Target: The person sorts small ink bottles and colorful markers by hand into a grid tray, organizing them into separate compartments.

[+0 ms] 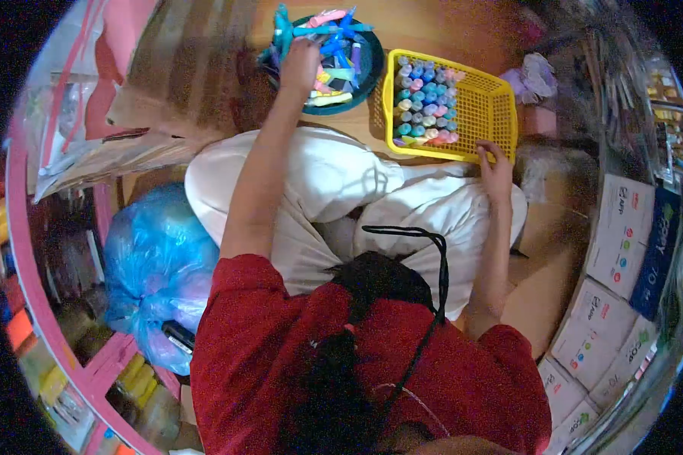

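My left hand (302,64) reaches into a round dark-teal basin (373,72) heaped with loose pens, likely markers (345,57), in blue, teal, pink and yellow. Its fingertips are hidden among them, so what they hold, if anything, does not show. To the right is a yellow plastic basket (389,106) with a lattice bottom. Capped markers (425,98) stand in rows on its left side, ends up, in blues, greys, pinks and greens. My right hand (495,171) grips the basket's near right rim, with fingers bent over the edge.
My crossed legs in white trousers (326,163) lie just below both containers. A tied blue plastic bag (155,265) sits to the left, near a pink shelf frame (45,311). Cardboard (174,76) leans at upper left. Paper boxes (611,303) are stacked on the right.
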Tool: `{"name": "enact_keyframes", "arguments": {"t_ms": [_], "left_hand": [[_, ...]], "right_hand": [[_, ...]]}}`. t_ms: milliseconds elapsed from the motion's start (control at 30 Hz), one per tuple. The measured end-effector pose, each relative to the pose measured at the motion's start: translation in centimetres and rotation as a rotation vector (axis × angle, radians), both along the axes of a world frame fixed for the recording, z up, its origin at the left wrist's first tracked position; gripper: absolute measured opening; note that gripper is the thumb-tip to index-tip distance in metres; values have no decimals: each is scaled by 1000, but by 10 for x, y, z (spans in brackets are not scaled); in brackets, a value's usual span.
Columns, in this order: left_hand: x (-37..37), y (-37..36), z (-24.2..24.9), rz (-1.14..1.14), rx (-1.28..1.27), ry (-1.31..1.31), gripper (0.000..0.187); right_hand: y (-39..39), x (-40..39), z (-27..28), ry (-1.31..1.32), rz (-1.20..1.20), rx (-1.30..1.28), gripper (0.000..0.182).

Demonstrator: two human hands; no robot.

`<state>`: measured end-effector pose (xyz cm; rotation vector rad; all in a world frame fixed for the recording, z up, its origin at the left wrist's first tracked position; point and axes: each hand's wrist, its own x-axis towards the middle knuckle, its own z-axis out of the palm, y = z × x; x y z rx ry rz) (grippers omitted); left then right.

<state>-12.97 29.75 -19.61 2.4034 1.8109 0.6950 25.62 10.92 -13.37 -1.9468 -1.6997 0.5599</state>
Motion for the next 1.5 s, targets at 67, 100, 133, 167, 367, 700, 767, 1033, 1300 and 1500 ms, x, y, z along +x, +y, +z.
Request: {"name": "enact_keyframes", "arguments": {"t_ms": [67,100,133,167,367,700,767,1033,1300,1500], "left_hand": [[1,-4,15,-69,27,3,16],[2,1,3,47,-207,-381,15],[4,3,1,82,-264,-486,15],[6,4,0,120,-315,-592,14],[51,-52,83,-223,1,-682,20],[141,-101,87,-597,-203,-803,17],[145,-102,81,-580,-158,-809,19],[113,-66,58,-322,-52,-702,16],[111,-58,37,-240,26,-609,13],[113,-58,32,-250,4,-588,13]], "right_hand": [[2,-3,5,15,-50,24,23],[1,-8,9,-8,-36,98,20],[0,-13,14,26,-42,116,20],[1,-18,20,62,-45,135,20],[13,-62,45,296,22,249,21],[25,-92,17,588,-67,183,20],[31,-85,17,582,-90,154,20],[111,-9,-17,48,-89,200,26],[131,3,-83,-56,-98,27,30],[131,1,-91,100,-23,69,30]]}}
